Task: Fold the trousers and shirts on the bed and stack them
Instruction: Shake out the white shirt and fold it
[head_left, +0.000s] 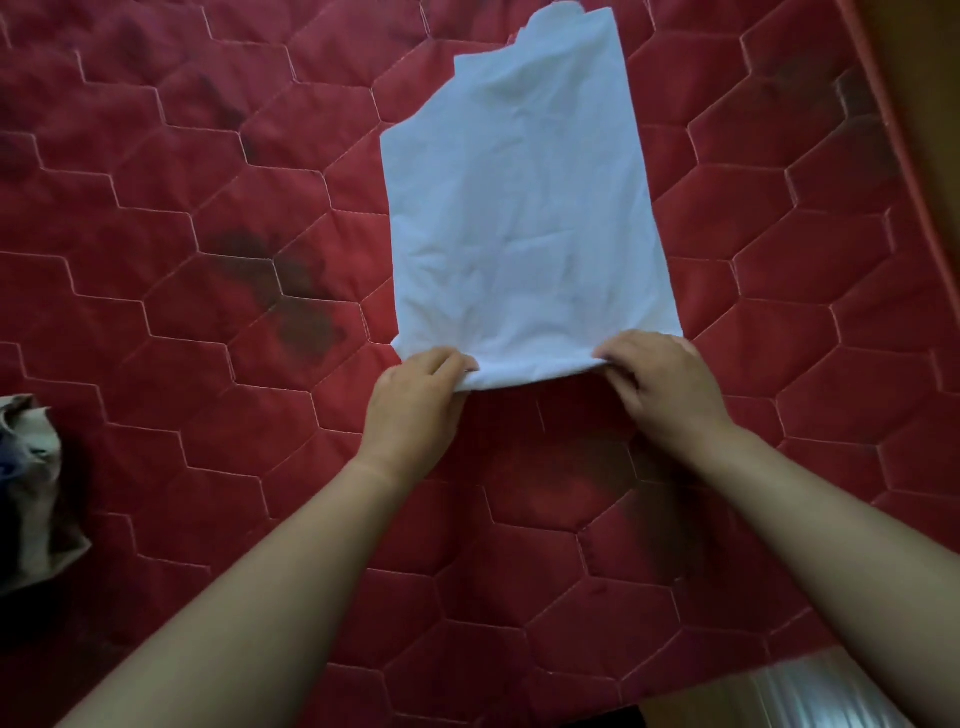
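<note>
Place: home bedroom.
Bed: red quilted mattress with hexagon stitching (208, 364) fills the view.
Laundry: crumpled beige cloth garment (31, 493) lying at its left edge.

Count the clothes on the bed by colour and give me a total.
White: 1, the shirt, its near edge pinched by the left hand and right hand.
Beige: 1, the crumpled garment, cut off at the left edge.
Total: 2

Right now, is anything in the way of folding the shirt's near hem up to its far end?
Nothing visible. The left hand and right hand pinch the white shirt by its near hem, and its upper surface lies bare. The crumpled garment sits apart at the left edge of the bed.
</note>
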